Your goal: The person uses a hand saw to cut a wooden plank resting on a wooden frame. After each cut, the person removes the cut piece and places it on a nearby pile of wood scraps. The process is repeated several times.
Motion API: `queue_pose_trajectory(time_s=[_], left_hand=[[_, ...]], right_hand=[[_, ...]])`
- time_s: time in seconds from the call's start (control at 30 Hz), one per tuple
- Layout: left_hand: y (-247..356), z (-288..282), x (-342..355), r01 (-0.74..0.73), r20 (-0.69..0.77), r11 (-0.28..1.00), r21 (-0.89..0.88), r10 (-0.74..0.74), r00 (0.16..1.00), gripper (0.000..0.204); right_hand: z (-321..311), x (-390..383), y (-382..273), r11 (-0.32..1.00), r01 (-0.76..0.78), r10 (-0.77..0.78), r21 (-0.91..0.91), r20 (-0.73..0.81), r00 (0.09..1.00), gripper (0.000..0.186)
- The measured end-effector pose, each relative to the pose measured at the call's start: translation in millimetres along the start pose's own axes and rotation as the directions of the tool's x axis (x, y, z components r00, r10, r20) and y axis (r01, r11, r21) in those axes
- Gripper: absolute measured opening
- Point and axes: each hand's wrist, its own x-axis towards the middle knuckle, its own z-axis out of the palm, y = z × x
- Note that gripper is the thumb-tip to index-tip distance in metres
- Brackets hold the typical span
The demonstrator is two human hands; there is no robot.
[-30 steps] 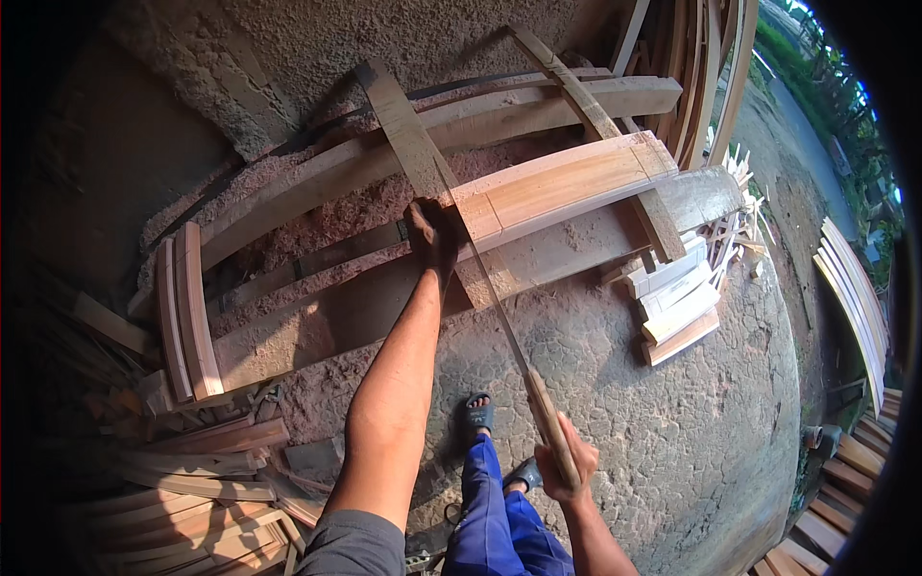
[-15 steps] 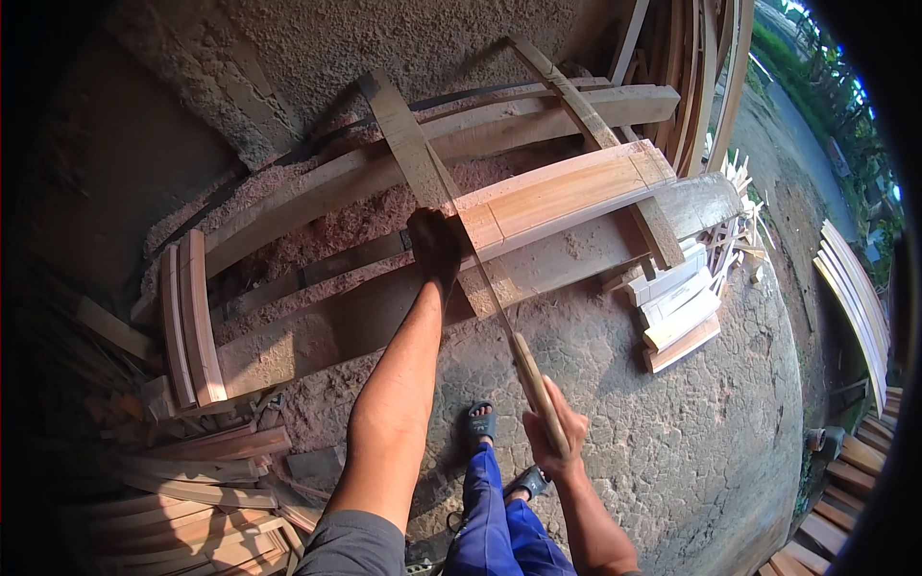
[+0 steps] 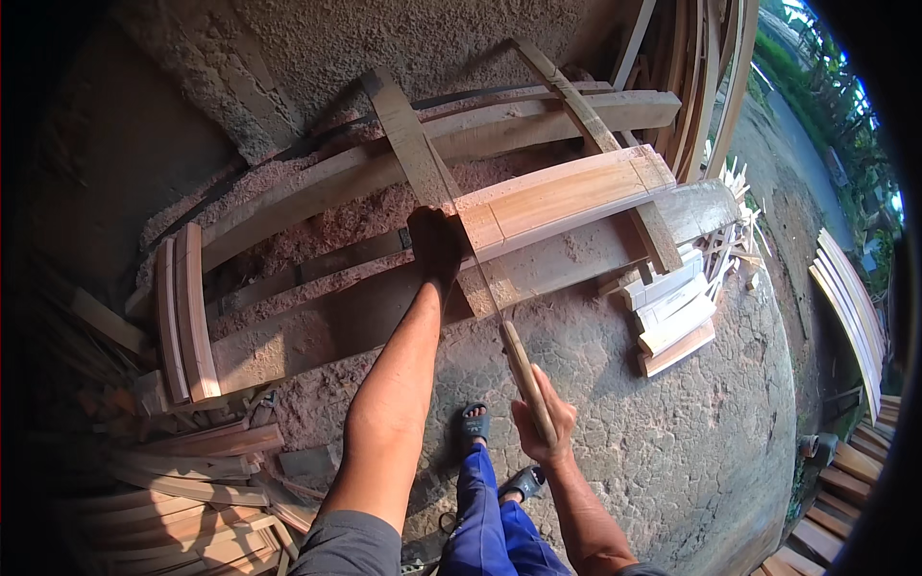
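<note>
My right hand (image 3: 545,420) is wrapped round the wooden handle of a handsaw (image 3: 520,363). The saw's narrow blade, seen nearly edge-on, slants up and to the left across the left end of a short reddish board (image 3: 567,199). Pencil lines cross the board near both ends, and sawdust lies along its far edge. At that left end, beside the blade, my left hand (image 3: 435,245) grips the board; deep shadow hides most of its fingers. Two crosspieces (image 3: 408,134) lie under the board, over long thick beams (image 3: 547,269).
Cut pieces (image 3: 677,322) are stacked to the right of the beams. Two narrow strips (image 3: 195,317) rest across the beams' left end. Scrap wood (image 3: 182,509) piles at lower left. Long planks (image 3: 706,86) lean at the back. My sandalled feet (image 3: 475,422) stand on cracked concrete.
My right hand and the saw handle have shifted slightly forward and left, toward the board. My left hand and the board hold nearly the same place.
</note>
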Motion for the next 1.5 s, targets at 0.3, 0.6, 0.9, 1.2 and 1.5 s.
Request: queue_pose_trajectory(time_s=[0.3,0.6,0.9,1.2,1.5], left_hand=[[-35,-25,13,-0.129,-0.043,0.98,0.15,0.137,0.99,0.008],[-30,-17,-9,-0.102,0.088,0.973,0.208,0.085,0.992,0.016],[-5,-6,-4,-0.022,0.046,0.993,0.114,0.016,0.999,0.012],[-42,-36,21,-0.164,-0.049,0.971,0.173,0.175,0.983,0.006],[-31,-19,8,0.054,0.062,0.984,0.167,-0.066,0.996,0.02]], right_hand=[[-60,-129,-9,0.979,0.033,-0.025,-0.2,0.043,0.999,0.052],[7,20,-4,0.998,-0.06,0.059,0.002,0.053,0.997,0.059],[-27,-32,-8,0.993,0.07,-0.07,-0.093,0.005,0.998,0.054],[-67,-118,-30,0.985,0.009,0.014,-0.17,0.133,0.991,0.053],[-16,-14,-20,0.998,-0.001,0.005,-0.059,0.062,0.998,0.056]])
